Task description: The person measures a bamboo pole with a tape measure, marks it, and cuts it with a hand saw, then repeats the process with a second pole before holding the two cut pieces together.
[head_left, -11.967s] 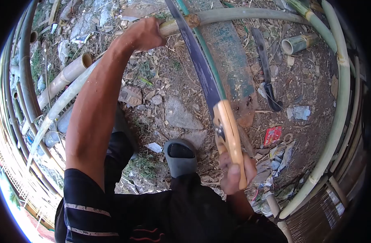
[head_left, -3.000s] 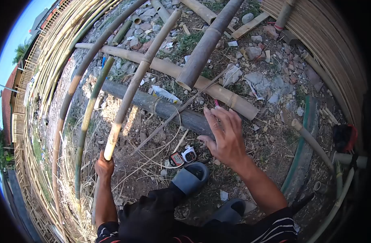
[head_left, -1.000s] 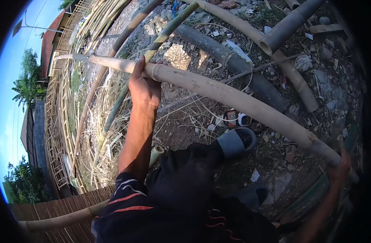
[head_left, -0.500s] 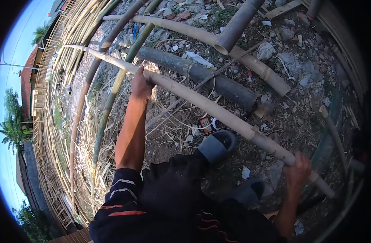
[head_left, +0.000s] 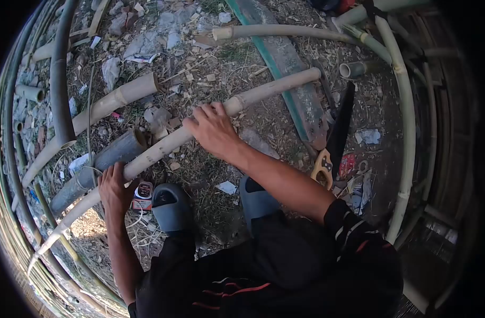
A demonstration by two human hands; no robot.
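A long pale bamboo pole [head_left: 171, 142] runs slantwise across the head view in front of my legs. My left hand [head_left: 113, 190] is wrapped over it at the left. Further along, my right hand [head_left: 213, 130] grips the same pole from above, fingers curled over its far side. The pole's thicker end extends up and right, over a green-edged board [head_left: 274, 63]. To the right of that end lies a handsaw [head_left: 340, 127] with a dark blade and a yellowish handle. A small red and black tape measure [head_left: 143, 195] lies by my left foot.
A thick dark bamboo piece [head_left: 107, 161] lies beyond my left hand, with a paler bamboo length [head_left: 118, 100] behind it. A curved bamboo pole [head_left: 406, 127] stands along the right. Wood chips, stones and litter cover the ground around my sandals [head_left: 172, 209].
My view has swung right, bringing the saw into sight. My right hand now grips further back from the pole's thick end, closer to my left hand. Both hands remain on the pole.
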